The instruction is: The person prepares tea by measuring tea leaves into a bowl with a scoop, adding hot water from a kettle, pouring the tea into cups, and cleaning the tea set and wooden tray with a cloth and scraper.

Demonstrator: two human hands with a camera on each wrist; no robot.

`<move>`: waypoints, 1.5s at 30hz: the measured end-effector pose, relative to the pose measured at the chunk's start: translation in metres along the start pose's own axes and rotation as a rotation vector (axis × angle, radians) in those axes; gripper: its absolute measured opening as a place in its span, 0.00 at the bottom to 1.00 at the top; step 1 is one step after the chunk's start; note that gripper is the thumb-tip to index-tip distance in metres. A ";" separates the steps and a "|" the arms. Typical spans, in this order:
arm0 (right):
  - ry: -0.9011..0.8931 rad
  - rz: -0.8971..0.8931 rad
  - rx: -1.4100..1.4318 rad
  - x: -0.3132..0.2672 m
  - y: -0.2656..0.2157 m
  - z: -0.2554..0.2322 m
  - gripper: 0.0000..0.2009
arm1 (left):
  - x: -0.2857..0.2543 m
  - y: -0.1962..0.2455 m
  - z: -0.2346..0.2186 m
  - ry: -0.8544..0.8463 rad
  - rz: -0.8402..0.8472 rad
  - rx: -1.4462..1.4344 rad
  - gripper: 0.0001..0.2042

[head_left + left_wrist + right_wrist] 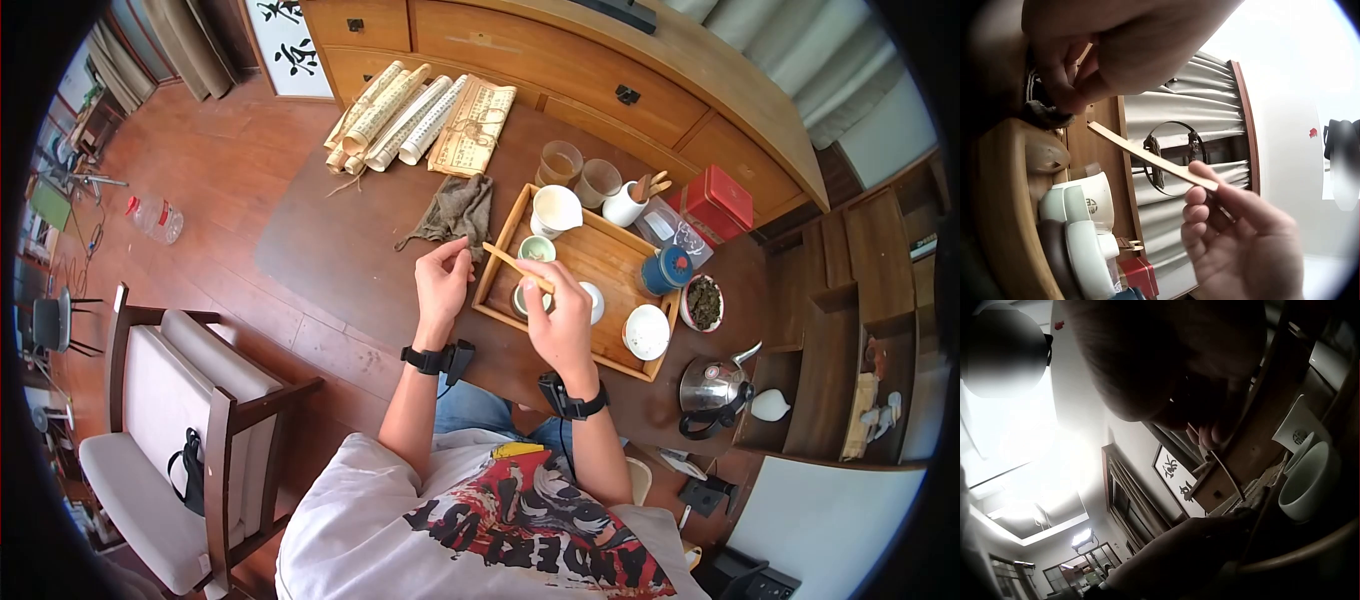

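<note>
My right hand [558,312] pinches a slim, flat bamboo strip [1147,155] between thumb and fingers, above the near left part of a wooden tea tray [614,236]. The strip's free end points towards my left hand [442,284], whose fingers are loosely curled with nothing seen between them. Beyond the left hand a crumpled grey-brown cloth [455,208] lies on the table. Under and around the right hand, the tray bears a pale green cup [537,247], a white pouring jug [556,209], a white lidded-bowl shape [647,331] and a blue canister [665,270].
Behind the tray stand two glass cups [559,162], a white tool holder [622,208] and a red tin [716,203]. To the right are a bowl of tea leaves [702,304] and a steel kettle [712,385]. Rolled scrolls [385,112] lie at the far left.
</note>
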State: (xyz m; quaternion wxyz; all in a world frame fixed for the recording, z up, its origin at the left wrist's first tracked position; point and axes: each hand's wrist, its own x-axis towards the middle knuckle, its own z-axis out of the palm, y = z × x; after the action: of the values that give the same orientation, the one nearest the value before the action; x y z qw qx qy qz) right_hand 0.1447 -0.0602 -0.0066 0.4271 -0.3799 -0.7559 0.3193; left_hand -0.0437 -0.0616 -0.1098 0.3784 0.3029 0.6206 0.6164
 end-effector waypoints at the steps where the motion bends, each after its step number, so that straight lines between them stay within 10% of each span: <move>1: 0.036 0.067 0.054 0.000 0.005 0.000 0.11 | -0.001 0.001 -0.001 -0.035 -0.024 -0.087 0.15; 14: 0.092 0.130 0.097 -0.010 0.002 -0.017 0.11 | -0.001 -0.003 -0.009 -0.050 0.071 0.007 0.13; 18: 0.258 0.007 -0.121 -0.007 0.004 -0.057 0.11 | -0.012 0.022 -0.004 0.131 0.280 0.222 0.09; 25: 0.442 0.022 -0.377 0.057 0.033 -0.151 0.09 | -0.033 0.050 0.012 -0.053 0.228 -0.003 0.13; 45: 0.069 0.215 -0.564 0.149 0.144 -0.179 0.12 | -0.054 0.052 0.036 -0.194 0.190 0.002 0.10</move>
State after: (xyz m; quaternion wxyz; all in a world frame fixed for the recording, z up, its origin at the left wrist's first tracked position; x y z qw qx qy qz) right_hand 0.2958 0.1679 0.0144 0.2941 -0.5718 -0.7553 0.1271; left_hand 0.0109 -0.0849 -0.0510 0.3764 0.4187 0.5502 0.6167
